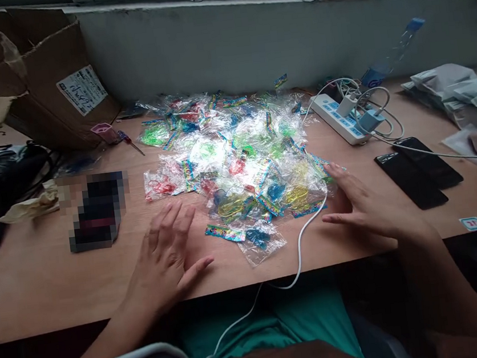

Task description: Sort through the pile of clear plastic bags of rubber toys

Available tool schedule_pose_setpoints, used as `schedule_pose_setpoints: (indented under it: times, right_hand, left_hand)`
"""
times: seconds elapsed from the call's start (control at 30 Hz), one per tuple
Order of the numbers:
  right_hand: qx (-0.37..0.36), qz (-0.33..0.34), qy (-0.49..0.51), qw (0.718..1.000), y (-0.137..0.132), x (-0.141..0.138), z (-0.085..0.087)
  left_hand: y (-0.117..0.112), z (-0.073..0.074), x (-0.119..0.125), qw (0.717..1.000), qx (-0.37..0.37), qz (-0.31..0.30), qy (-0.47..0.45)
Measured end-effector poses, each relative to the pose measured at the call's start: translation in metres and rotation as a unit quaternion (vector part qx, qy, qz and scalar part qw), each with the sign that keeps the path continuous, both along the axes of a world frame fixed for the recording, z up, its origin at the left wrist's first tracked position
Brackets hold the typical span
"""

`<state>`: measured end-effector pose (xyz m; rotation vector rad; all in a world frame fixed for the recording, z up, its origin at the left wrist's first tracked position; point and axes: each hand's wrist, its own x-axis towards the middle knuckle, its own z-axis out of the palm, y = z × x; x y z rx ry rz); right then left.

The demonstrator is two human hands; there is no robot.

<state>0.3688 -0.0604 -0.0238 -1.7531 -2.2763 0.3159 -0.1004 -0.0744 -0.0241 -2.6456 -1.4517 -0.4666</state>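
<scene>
A heap of small clear plastic packets (235, 150) with bright printed header labels covers the middle of the table; red, green, yellow and blue pieces show through the film. One packet with a blue piece (257, 238) lies at the near side of the heap, between my hands. My left hand (170, 251) rests palm down on the wood left of it, fingers stretched and thumb apart, holding nothing. At the heap's right edge is my right hand (360, 205), thumb and fingers spread, its fingertips close to the packets with yellow pieces (298, 195). Whether they touch cannot be told.
An open cardboard box (50, 80) stands back left, near a screwdriver (131, 143) and a pink container (104, 132). At right are a power strip (339, 118), a tilted bottle (392, 58) and two black phones (413, 179). A white cable (300, 246) crosses the table's front edge.
</scene>
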Motion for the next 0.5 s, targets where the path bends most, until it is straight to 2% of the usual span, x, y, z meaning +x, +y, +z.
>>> schedule_pose_setpoints:
  times: [0.1, 0.23, 0.5]
  right_hand:
    - [0.014, -0.038, 0.002, 0.999, -0.019, -0.002, -0.016]
    - [0.057, -0.060, -0.018, 0.996, -0.021, -0.008, -0.030]
    - [0.079, -0.091, -0.035, 0.992, -0.024, -0.007, -0.034]
  left_hand:
    - [-0.009, -0.004, -0.009, 0.998, -0.027, 0.057, 0.031]
    - [-0.002, -0.005, -0.004, 0.992, -0.031, 0.099, 0.070]
    - [0.001, -0.007, 0.000, 0.993, -0.006, 0.092, 0.076]
